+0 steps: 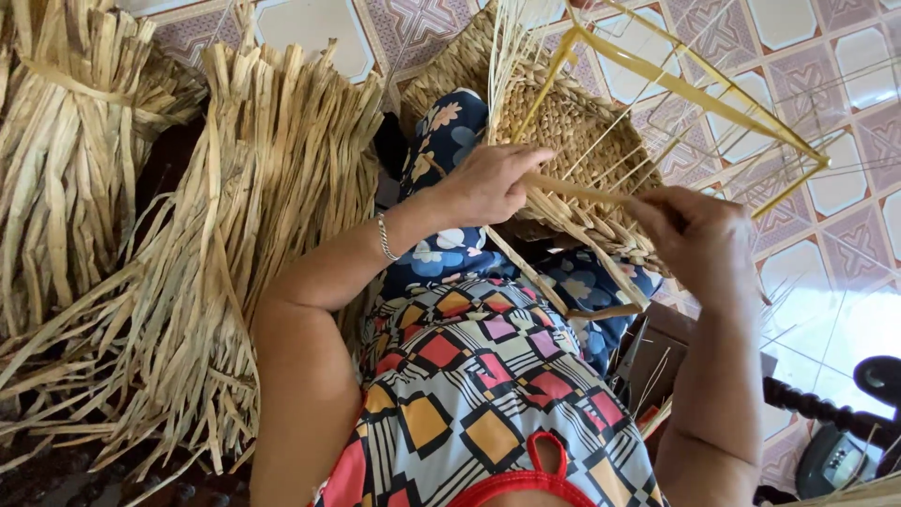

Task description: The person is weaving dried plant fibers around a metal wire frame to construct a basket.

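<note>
Here, the left hand (490,183) and right hand (699,235) each pinch one straw strand (572,191), fingers closed, above the half-woven basket (572,131).

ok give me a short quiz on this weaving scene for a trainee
1. True or false: the left hand rests on the woven basket.
2. Which wrist wears the bracelet? A) left B) right
3. Fill in: both hands pinch one flat pale ____ stretched between them, the right hand at its far end.

Key
1. True
2. A
3. Strip. Bundles of dried straw lie to the person's left on the tiled floor.
</note>
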